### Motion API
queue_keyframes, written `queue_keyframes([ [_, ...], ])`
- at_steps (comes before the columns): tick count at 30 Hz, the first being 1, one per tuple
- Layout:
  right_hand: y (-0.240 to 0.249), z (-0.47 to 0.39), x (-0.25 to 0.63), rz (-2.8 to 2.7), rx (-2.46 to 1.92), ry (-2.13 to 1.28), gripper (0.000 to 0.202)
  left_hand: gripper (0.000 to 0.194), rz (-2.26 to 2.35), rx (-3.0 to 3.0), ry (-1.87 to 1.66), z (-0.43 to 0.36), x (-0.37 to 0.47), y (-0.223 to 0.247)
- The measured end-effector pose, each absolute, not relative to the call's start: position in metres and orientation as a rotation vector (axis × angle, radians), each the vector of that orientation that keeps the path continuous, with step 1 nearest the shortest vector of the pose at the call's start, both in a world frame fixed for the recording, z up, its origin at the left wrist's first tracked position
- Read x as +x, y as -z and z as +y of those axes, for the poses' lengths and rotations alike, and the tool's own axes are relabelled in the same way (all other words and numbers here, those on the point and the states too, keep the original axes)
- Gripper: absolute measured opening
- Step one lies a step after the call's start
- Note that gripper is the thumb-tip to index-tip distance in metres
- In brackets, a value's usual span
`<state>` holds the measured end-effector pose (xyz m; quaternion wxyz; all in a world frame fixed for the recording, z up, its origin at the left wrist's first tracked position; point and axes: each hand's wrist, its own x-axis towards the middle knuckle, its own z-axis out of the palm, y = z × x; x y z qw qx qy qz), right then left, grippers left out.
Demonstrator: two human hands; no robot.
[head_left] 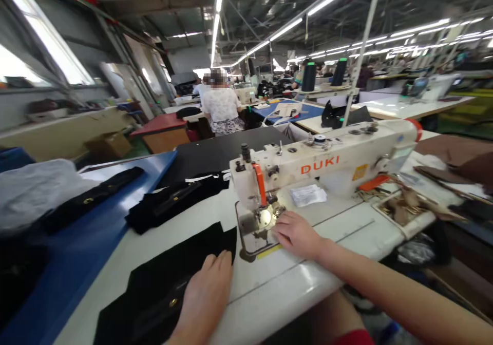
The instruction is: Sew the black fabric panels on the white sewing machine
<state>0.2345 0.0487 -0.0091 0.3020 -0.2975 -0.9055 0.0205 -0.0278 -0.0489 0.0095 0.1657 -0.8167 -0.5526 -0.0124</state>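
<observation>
A white sewing machine [321, 163] marked DUKI stands on the white table, its small lamp lit beside the needle area. My left hand [211, 288] lies on a black fabric piece [154, 278] with a round metal fitting, left of the machine's plate; its fingers rest together on the fabric edge. At the right side of the needle area is my right hand [295, 232], fingers bent near the metal parts; what its fingertips touch is too small to tell. The black piece's right edge lies beside the machine's plate, apart from the needle.
More black pieces [173, 198] lie behind and to the left, one on a blue surface [92, 232]. A tray of scraps [404, 209] sits at right. A thread stand pole [362, 52] rises behind the machine. A person [221, 103] sits ahead, back turned.
</observation>
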Motion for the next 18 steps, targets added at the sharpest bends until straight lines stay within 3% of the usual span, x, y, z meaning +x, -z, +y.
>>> queue_keyframes([
  [5, 0.008, 0.069, 0.296, -2.084, -1.123, 0.009, 0.019, 0.036, -1.477, -2.281, 0.388, -0.027, -0.020, -0.004],
  [9, 0.005, 0.092, 0.326, -2.026, -1.383, 0.007, 0.016, 0.042, -1.353, -2.360, 0.314, -0.018, -0.009, -0.004],
  [13, 0.008, 0.102, 0.329, -2.120, -1.377, -0.029, 0.012, 0.048, -1.116, -2.473, 0.238, -0.017, 0.006, -0.005],
  [18, 0.016, 0.105, 0.329, -2.085, -1.305, -0.011, 0.008, 0.051, -1.242, -2.365, 0.426, -0.017, 0.009, -0.006],
])
